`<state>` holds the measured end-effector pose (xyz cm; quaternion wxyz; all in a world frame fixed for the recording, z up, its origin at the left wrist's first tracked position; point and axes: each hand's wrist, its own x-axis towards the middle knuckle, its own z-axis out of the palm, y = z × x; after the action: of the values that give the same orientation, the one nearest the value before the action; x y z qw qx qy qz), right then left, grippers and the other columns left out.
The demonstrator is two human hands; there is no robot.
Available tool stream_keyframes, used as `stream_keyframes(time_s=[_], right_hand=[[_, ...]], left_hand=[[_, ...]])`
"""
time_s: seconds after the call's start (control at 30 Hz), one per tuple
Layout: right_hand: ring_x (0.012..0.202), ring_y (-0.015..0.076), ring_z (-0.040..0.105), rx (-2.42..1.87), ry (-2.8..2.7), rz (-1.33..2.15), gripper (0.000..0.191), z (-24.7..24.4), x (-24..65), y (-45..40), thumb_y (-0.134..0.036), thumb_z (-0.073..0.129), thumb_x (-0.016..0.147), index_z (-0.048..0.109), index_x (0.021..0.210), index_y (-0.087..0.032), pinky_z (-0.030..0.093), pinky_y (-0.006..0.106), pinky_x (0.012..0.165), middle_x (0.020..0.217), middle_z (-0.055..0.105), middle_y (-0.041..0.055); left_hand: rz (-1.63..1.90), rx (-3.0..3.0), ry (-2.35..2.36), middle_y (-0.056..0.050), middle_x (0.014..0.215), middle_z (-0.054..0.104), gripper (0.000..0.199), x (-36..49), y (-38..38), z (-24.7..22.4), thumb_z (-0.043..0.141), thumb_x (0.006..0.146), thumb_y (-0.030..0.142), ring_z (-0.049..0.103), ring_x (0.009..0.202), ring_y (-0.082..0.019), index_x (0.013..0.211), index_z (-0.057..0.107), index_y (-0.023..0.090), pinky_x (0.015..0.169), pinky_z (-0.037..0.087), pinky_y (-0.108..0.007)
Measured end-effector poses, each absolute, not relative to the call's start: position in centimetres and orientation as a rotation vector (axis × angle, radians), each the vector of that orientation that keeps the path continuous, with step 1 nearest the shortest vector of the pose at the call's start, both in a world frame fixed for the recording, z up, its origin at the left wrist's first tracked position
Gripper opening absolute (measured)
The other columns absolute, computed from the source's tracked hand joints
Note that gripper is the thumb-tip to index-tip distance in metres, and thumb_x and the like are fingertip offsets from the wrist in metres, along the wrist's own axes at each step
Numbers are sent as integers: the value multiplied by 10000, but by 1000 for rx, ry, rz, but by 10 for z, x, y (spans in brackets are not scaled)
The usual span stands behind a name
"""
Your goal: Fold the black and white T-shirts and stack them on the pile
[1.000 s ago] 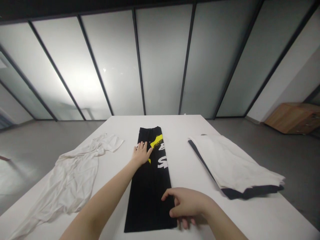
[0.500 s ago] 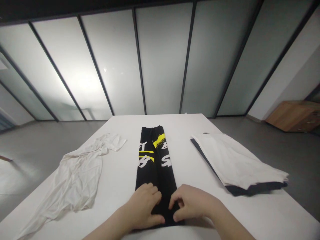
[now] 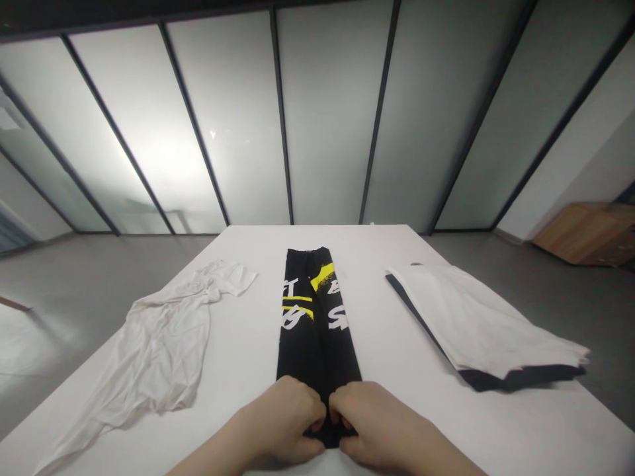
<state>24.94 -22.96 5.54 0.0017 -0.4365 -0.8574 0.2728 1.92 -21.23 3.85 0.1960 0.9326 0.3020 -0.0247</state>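
Two hands — left (image 3: 280, 416), right (image 3: 380, 416) — tight grip on black trousers (image 3: 317, 324), white shirt (image 3: 163, 337) nearby

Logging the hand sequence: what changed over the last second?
The left hand moved from the middle of the folded black garment to its near end. The right hand came in from its right edge, and both now close on that end. The crumpled white shirt and white-and-black stack stayed put.
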Motion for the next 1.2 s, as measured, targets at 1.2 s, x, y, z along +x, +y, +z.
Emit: stream_keyframes(time_s=[1.2], right_hand=[[1063,218,667,-1268,-2107,856,258,33,257,-192,-217,551,995,759,1147,-208,511,344,960,1124,726,76]], left_hand=[[599,2417,1119,-71,1198,754,230,8,-188,39,640,954,227,680,1141,-251,1164,731,246,1020,521,-386]])
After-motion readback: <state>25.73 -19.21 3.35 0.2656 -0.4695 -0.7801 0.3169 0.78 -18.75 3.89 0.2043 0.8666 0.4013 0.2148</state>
